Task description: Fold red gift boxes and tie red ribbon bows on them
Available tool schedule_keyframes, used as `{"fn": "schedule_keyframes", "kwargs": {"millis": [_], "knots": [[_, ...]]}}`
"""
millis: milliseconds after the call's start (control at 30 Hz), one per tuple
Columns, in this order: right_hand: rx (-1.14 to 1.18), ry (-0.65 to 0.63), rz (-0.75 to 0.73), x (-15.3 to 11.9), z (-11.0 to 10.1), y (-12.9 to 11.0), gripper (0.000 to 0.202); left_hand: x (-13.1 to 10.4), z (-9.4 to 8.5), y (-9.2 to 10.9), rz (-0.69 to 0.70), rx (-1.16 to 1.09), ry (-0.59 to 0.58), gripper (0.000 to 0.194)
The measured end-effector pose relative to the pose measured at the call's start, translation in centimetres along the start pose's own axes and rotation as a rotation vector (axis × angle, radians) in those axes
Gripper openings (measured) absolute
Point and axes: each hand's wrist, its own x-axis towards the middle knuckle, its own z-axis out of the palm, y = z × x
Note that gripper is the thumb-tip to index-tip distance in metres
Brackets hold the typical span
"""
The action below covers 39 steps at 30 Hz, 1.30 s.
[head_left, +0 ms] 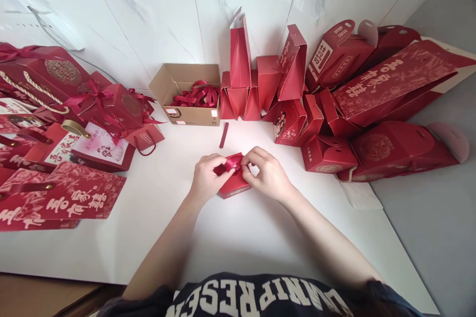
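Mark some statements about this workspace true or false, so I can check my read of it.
1. The left hand and right hand are both at the ribbon on the small red box. True.
2. The cardboard box is closed. False: it is open, with a heap of ribbon inside.
3. A narrow dark red strip lies on the table beyond the hands. True.
4. The cardboard box stands to the right of the tall red boxes. False: it stands to their left.
5. A red box with a bow is among the items on the left. True.
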Motion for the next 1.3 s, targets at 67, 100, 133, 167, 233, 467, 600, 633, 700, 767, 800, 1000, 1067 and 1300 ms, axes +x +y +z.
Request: {"fn": "schedule_keyframes", "kwargs": {"millis": [67, 100, 133, 167, 233, 467, 600, 633, 700, 767, 800, 1000, 1067, 1300], "knots": [[0.021, -0.022, 0.014, 0.0, -0.1, 0.0, 0.013, 0.0, -0.1, 0.1, -0.010, 0.001, -0.006, 0.012], [0.038, -0.045, 0.018, 0.0, -0.1, 0.1, 0.014, 0.0, -0.1, 0.2, -0.014, 0.002, -0.009, 0.012], [0.052, -0.067, 0.019, 0.0, -0.1, 0.1, 0.016, 0.0, -0.2, 0.3, -0.018, 0.004, -0.016, 0.012], [0.057, -0.080, 0.018, 0.0, 0.0, 0.1, 0.016, 0.0, -0.2, 0.5, -0.021, 0.009, -0.024, 0.012], [0.034, -0.078, 0.006, 0.0, 0.3, 0.1, 0.013, 0.0, -0.3, 0.8, -0.025, 0.028, -0.049, 0.012], [0.021, -0.074, -0.021, 0.0, 0.1, -0.1, 0.015, 0.1, -0.4, 1.4, -0.066, 0.014, -0.138, 0.012], [0.141, -0.121, 0.003, -0.1, 0.0, 0.3, 0.014, 0.0, -0.8, 1.2, -0.130, -0.075, -0.181, 0.006], [0.149, -0.119, 0.010, -0.1, 0.0, 0.4, 0.013, 0.0, -0.9, 1.2, -0.148, -0.105, -0.201, 0.005], [0.155, -0.121, 0.019, -0.1, 0.0, 0.6, 0.013, 0.0, -1.2, 1.0, -0.185, -0.182, -0.222, 0.006], [0.159, -0.125, 0.019, -0.1, 0.0, 0.7, 0.014, -0.1, -1.2, 0.7, -0.220, -0.264, -0.192, 0.010], [0.158, -0.128, 0.017, -0.1, 0.0, 0.7, 0.014, -0.1, -1.2, 0.6, -0.246, -0.292, -0.157, 0.012], [0.112, -0.141, -0.005, -0.2, -0.1, 0.5, 0.013, -0.4, -0.8, 0.5, -0.409, -0.299, -0.010, 0.026], [0.082, -0.142, -0.014, -0.2, -0.1, 0.4, 0.012, -0.3, -0.8, 0.9, -0.375, -0.257, 0.019, 0.027], [-0.012, -0.142, -0.027, -0.1, -0.2, 0.2, 0.008, -0.2, -0.9, 1.3, -0.348, -0.275, 0.037, 0.031]]}}
